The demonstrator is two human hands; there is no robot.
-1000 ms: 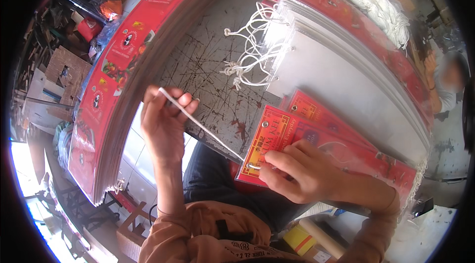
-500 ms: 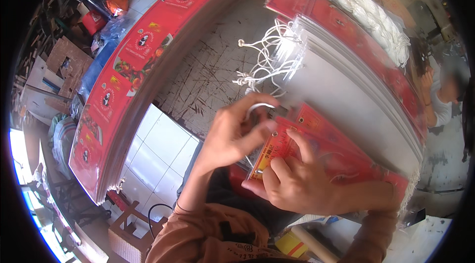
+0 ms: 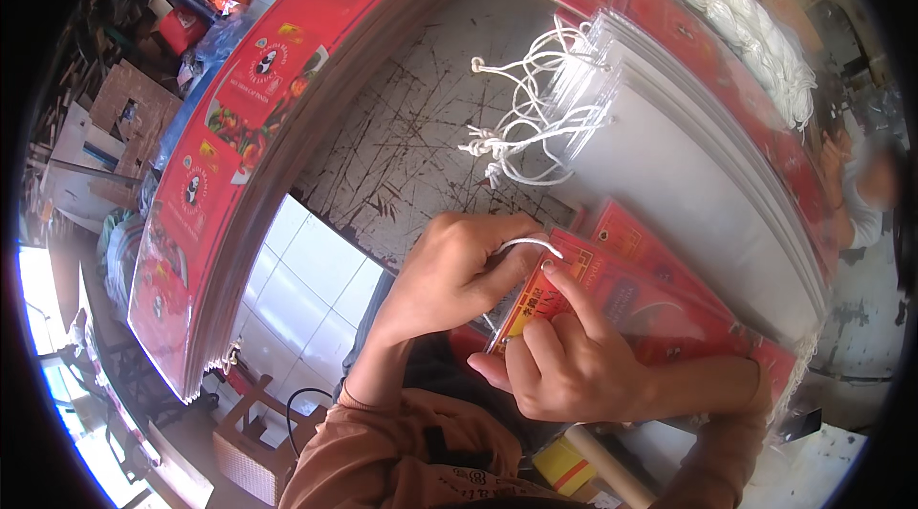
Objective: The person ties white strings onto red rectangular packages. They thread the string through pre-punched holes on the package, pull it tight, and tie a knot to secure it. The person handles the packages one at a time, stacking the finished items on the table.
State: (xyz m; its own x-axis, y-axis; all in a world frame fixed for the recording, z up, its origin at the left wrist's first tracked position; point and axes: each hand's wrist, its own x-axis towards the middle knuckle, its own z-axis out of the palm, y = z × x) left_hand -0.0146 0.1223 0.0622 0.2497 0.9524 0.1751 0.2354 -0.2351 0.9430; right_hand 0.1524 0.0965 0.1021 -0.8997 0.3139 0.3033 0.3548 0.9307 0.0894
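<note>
My left hand (image 3: 457, 272) pinches a white cord (image 3: 529, 243) at the top edge of a red printed bag (image 3: 650, 303) lying flat on my lap and the table edge. My right hand (image 3: 564, 361) presses on the bag's near end, index finger stretched to the corner where the cord enters. The cord forms a small loop between both hands.
A stack of flat bags with white cord handles (image 3: 531, 126) lies on the scratched table (image 3: 411, 145) to the right. A long pile of red printed sheets (image 3: 239, 136) runs along the left. A bundle of white cord (image 3: 755, 26) lies far right. Another person (image 3: 865, 188) sits at right.
My left hand came down from holding a thin rod up at the left and now grips the cord at the bag's edge. My right hand stayed on the bag.
</note>
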